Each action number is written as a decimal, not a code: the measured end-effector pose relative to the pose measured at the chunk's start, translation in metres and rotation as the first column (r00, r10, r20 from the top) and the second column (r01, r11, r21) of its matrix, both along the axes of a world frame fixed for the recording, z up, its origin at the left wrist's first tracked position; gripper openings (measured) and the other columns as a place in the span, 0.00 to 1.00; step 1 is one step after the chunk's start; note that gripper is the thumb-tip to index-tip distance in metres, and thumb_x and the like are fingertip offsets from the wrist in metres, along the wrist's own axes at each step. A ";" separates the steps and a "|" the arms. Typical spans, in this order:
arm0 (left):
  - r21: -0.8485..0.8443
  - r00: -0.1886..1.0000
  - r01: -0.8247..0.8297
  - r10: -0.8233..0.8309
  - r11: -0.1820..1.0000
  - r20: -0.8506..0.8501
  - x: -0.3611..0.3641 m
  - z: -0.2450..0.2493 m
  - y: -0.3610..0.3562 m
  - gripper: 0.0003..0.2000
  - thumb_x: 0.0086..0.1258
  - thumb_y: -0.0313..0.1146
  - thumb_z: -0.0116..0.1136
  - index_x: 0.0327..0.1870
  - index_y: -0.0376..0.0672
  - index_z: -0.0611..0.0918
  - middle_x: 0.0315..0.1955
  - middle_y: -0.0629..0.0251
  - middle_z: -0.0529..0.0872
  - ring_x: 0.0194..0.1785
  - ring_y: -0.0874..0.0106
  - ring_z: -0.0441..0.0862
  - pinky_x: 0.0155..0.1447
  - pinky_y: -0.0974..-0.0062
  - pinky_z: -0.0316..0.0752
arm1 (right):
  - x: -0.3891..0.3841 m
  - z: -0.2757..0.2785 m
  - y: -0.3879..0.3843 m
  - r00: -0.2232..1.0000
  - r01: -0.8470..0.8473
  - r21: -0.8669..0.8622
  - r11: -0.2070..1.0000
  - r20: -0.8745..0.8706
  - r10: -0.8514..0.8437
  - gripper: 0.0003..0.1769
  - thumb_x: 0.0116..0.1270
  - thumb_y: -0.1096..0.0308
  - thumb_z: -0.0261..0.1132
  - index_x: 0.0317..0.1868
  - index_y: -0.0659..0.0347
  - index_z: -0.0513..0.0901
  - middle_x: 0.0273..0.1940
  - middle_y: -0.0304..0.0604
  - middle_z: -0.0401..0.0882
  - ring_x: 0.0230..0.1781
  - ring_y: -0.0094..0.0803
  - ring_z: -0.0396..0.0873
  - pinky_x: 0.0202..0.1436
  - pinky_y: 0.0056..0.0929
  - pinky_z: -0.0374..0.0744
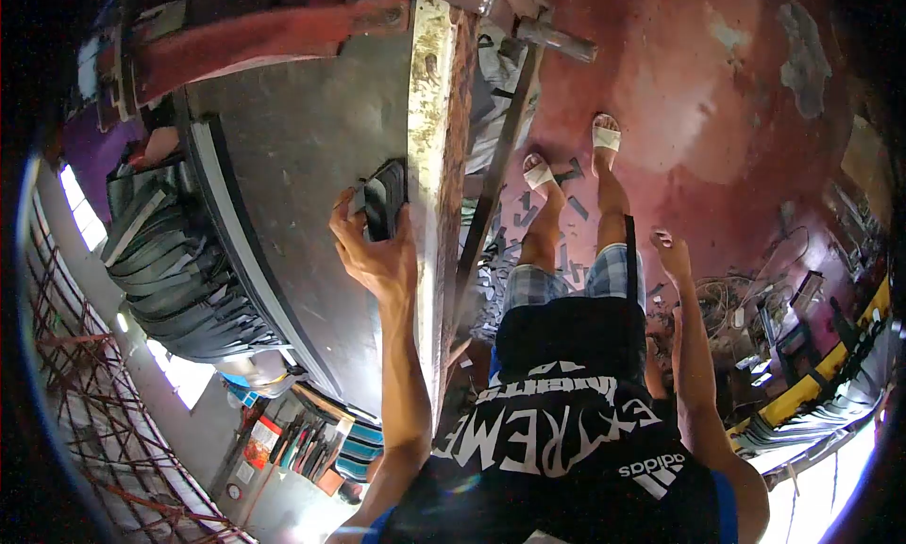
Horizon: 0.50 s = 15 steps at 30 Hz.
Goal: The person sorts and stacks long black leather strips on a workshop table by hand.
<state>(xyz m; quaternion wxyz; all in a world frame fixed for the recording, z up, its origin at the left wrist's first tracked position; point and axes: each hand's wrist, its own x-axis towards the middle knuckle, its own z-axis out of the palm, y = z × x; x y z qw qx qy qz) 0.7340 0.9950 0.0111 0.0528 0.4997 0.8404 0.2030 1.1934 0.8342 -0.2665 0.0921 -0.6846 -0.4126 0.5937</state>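
Observation:
My left hand [382,256] is wrapped round a small stack of flat black pieces [384,197], with the thumb on one side and the fingers on the other. The stack is at the edge of a dark grey tabletop [293,157], beside its pale, worn wooden rim [430,119]. My right hand [672,256] hangs low on the other side of my body, over the floor. Its fingers are curled in, and I cannot make out whether anything is inside them. A narrow black strip [630,261] runs near that hand, apart from its fingers.
Long black strips [189,299] are heaped beyond the table's left edge. A red metal bar [255,58] crosses its far end. Dark scraps [566,261] litter the red floor [661,100] by my feet. Tangled wires and pieces [746,303] lie to the right, near a yellow-edged rack [783,407].

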 end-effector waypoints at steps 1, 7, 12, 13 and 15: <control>-0.033 0.999 -0.025 0.024 0.999 -0.028 0.001 0.000 0.001 0.36 0.48 0.27 0.78 0.62 0.46 0.75 0.45 0.55 0.85 0.45 0.55 0.83 0.50 0.61 0.78 | -0.001 0.003 0.000 1.000 0.009 0.002 1.000 0.014 -0.009 0.16 0.70 0.65 0.67 0.54 0.62 0.83 0.47 0.46 0.87 0.46 0.34 0.85 0.49 0.31 0.81; -0.002 0.977 0.174 -0.172 0.985 0.123 -0.019 -0.011 -0.015 0.35 0.61 0.25 0.71 0.69 0.36 0.68 0.58 0.50 0.77 0.59 0.57 0.78 0.62 0.59 0.77 | 0.030 -0.084 -0.079 0.896 0.304 0.098 0.948 -0.366 -0.250 0.18 0.62 0.80 0.65 0.53 0.61 0.83 0.49 0.44 0.86 0.47 0.35 0.84 0.49 0.31 0.82; -0.037 0.982 0.188 -0.187 0.981 0.031 -0.030 -0.021 -0.007 0.35 0.60 0.33 0.74 0.68 0.36 0.71 0.61 0.46 0.78 0.62 0.49 0.77 0.65 0.60 0.75 | 0.000 0.003 -0.061 0.941 0.334 -0.045 0.941 -0.031 -0.336 0.17 0.60 0.79 0.64 0.50 0.61 0.85 0.46 0.46 0.88 0.45 0.36 0.85 0.47 0.35 0.83; -0.052 0.979 0.203 -0.204 0.978 -0.022 -0.025 -0.022 -0.004 0.35 0.59 0.32 0.74 0.68 0.37 0.70 0.61 0.45 0.78 0.62 0.48 0.78 0.64 0.59 0.75 | -0.009 0.012 -0.053 0.975 0.190 0.021 0.982 0.117 -0.191 0.15 0.62 0.71 0.66 0.50 0.59 0.86 0.45 0.46 0.88 0.44 0.37 0.86 0.46 0.36 0.83; -0.025 0.971 0.217 -0.219 0.976 -0.096 -0.018 -0.010 -0.001 0.36 0.58 0.31 0.74 0.68 0.37 0.70 0.61 0.45 0.79 0.61 0.46 0.78 0.63 0.59 0.75 | -0.015 0.037 -0.035 0.962 0.041 0.091 0.995 0.264 -0.063 0.15 0.64 0.63 0.68 0.49 0.57 0.87 0.45 0.47 0.88 0.43 0.38 0.86 0.46 0.36 0.83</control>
